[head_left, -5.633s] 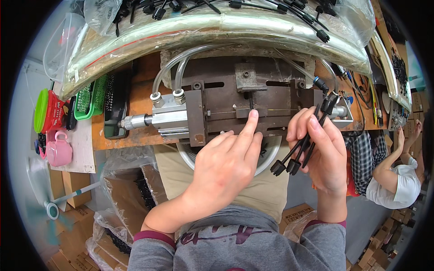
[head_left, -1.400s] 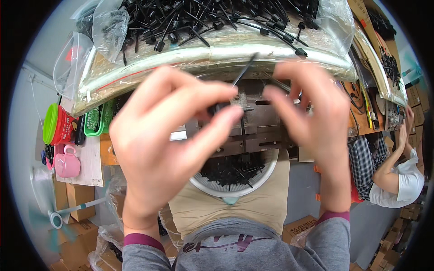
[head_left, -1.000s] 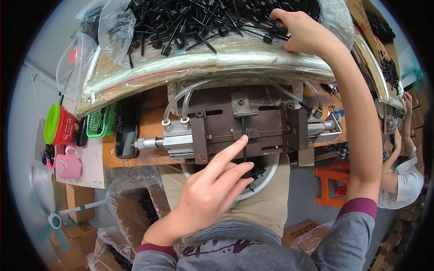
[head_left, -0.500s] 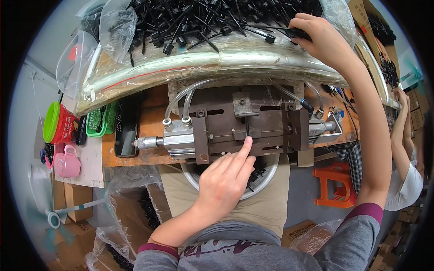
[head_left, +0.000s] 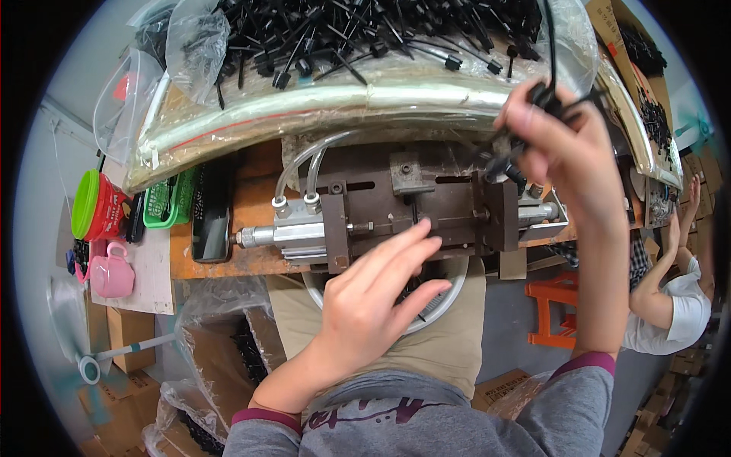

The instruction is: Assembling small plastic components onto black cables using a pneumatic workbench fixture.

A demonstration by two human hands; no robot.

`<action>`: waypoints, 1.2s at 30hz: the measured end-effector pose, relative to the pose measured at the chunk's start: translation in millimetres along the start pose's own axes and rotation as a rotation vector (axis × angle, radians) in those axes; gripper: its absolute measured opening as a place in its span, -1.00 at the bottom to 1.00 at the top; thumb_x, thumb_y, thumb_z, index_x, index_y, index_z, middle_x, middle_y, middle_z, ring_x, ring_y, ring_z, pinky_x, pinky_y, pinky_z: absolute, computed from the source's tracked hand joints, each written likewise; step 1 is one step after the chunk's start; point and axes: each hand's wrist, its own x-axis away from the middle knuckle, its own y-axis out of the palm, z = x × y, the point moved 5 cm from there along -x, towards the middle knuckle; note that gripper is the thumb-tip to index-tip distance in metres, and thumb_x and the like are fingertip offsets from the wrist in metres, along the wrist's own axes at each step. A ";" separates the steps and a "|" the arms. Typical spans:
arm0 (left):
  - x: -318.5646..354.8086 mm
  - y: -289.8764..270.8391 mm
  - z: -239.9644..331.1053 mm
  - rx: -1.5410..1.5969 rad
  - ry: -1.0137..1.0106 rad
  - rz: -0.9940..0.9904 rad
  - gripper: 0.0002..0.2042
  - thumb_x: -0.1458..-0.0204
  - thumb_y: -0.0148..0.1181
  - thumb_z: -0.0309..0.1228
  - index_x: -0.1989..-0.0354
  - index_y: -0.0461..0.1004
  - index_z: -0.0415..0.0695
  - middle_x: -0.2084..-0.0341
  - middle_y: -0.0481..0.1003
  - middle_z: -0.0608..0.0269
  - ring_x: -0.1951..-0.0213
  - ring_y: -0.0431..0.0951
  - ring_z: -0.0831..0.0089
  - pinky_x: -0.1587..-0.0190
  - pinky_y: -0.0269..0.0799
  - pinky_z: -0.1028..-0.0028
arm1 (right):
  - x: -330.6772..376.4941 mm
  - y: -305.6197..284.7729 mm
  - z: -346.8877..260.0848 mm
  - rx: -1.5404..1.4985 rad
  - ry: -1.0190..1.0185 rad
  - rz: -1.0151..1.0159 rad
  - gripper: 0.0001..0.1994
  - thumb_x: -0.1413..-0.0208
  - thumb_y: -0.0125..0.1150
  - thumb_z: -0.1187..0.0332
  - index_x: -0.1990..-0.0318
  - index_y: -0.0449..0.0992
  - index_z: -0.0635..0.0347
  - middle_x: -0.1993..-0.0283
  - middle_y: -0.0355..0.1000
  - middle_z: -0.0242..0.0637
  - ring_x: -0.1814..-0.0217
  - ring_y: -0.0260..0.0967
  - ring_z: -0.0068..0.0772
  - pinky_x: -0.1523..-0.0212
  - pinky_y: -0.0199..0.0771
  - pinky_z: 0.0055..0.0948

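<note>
Right hand (head_left: 560, 148), raised at about 1 o'clock from the fixture's centre, is clenched around a small bundle of black pins (head_left: 533, 114), their heads clustered at the fingertips and one thin stem rising toward 12 o'clock. Left hand (head_left: 373, 305) holds nothing; its fingers are loosely extended toward 1 o'clock, the index tip touching or just short of the central slot (head_left: 417, 217) of the dark metal press fixture (head_left: 415, 202). The fixture's long axis runs from 9 to 3 o'clock, with a silver pneumatic cylinder (head_left: 285, 232) at its 9 o'clock end. The held pins lie just above the fixture's 3 o'clock block (head_left: 499, 217), so the right hand is nearer that end, while the left hand is nearer the slot. A heap of loose pins (head_left: 358, 30) sits on plastic sheeting at 12 o'clock, beyond the fixture. A white bowl (head_left: 449, 293) holding dark pieces shows at 6 o'clock, partly hidden under the left hand.
</note>
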 end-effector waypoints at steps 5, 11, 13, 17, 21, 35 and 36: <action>-8.0 -19.3 8.6 0.092 0.134 0.031 -0.50 0.19 0.49 -0.60 -0.02 0.51 -0.28 -0.01 0.51 -0.05 0.15 0.60 0.41 0.17 0.61 0.50 | 44.1 45.4 38.2 -0.127 0.182 -0.049 -0.87 -0.09 0.38 0.44 0.28 0.54 0.25 0.42 0.48 -0.44 0.60 0.35 -0.74 0.59 0.29 -0.71; -0.7 -9.2 -5.7 0.577 -0.296 0.029 -0.55 0.21 0.49 -0.66 0.06 0.53 -0.29 0.20 0.53 0.16 0.18 0.58 0.50 0.12 0.60 0.52 | 80.7 81.6 32.4 0.648 -0.782 0.092 -0.66 0.31 0.33 0.62 0.23 0.54 0.39 0.27 0.49 -0.07 0.31 0.53 -0.14 0.41 0.57 -0.38; 0.4 -10.2 -5.8 0.514 -0.230 0.005 -0.58 0.22 0.51 -0.65 0.12 0.53 -0.31 0.25 0.51 0.17 0.19 0.59 0.48 0.15 0.62 0.51 | 88.9 86.1 33.8 0.725 -0.849 0.120 -0.63 0.32 0.30 0.59 0.20 0.54 0.44 0.23 0.48 0.00 0.34 0.54 -0.13 0.42 0.60 -0.36; 5.7 -12.6 0.2 0.497 -0.191 -0.061 -0.60 0.20 0.47 -0.68 0.12 0.52 -0.33 0.21 0.49 0.13 0.20 0.59 0.45 0.20 0.65 0.50 | 99.6 87.6 39.7 0.769 -0.863 0.128 -0.65 0.24 0.32 0.58 0.18 0.56 0.46 0.20 0.50 0.00 0.37 0.54 -0.18 0.43 0.59 -0.39; 9.6 -12.2 -3.6 0.748 -0.385 -0.068 -0.62 0.18 0.41 -0.75 0.12 0.51 -0.34 0.16 0.47 0.08 0.19 0.60 0.41 0.21 0.67 0.51 | 100.7 82.4 46.1 0.716 -0.882 0.154 -0.67 0.19 0.38 0.58 0.17 0.57 0.47 0.20 0.51 0.00 0.38 0.54 -0.20 0.44 0.59 -0.39; 21.5 20.6 -9.9 -0.212 0.067 -0.171 -0.70 0.13 0.33 -0.62 0.15 0.58 -0.26 -0.08 0.50 0.02 0.13 0.61 0.18 -0.05 0.55 0.27 | 107.6 45.0 54.4 0.506 -0.413 0.438 -0.75 0.16 0.47 0.62 0.26 0.59 0.31 0.28 0.57 -0.20 0.22 0.52 -0.29 0.20 0.51 -0.42; 20.3 22.7 -8.5 -0.267 0.075 -0.170 -0.74 0.11 0.31 -0.59 0.17 0.59 -0.24 -0.12 0.48 0.02 0.15 0.62 0.21 -0.04 0.55 0.27 | 107.9 45.5 53.9 0.507 -0.406 0.433 -0.75 0.15 0.46 0.62 0.26 0.59 0.31 0.28 0.56 -0.20 0.23 0.52 -0.31 0.22 0.51 -0.43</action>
